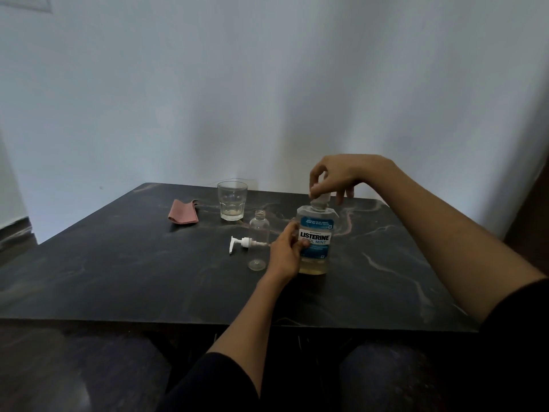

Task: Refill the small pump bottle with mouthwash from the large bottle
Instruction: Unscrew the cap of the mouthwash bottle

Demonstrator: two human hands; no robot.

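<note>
We see the large bottle (315, 239) upright on the dark table (118, 278), our left hand (286, 251) wrapped around its side and our right hand (335, 176) pinching its cap (322, 197). Just left of it stands the small pump bottle (258, 239), uncapped, with the pump head (245, 243) lying beside it.

On my dark marble-patterned table (118, 278), a faceted drinking glass (232, 200) stands upright near the far edge, with a folded pink cloth (183, 211) lying flat to its left. A pale wall (267, 84) rises behind.
</note>
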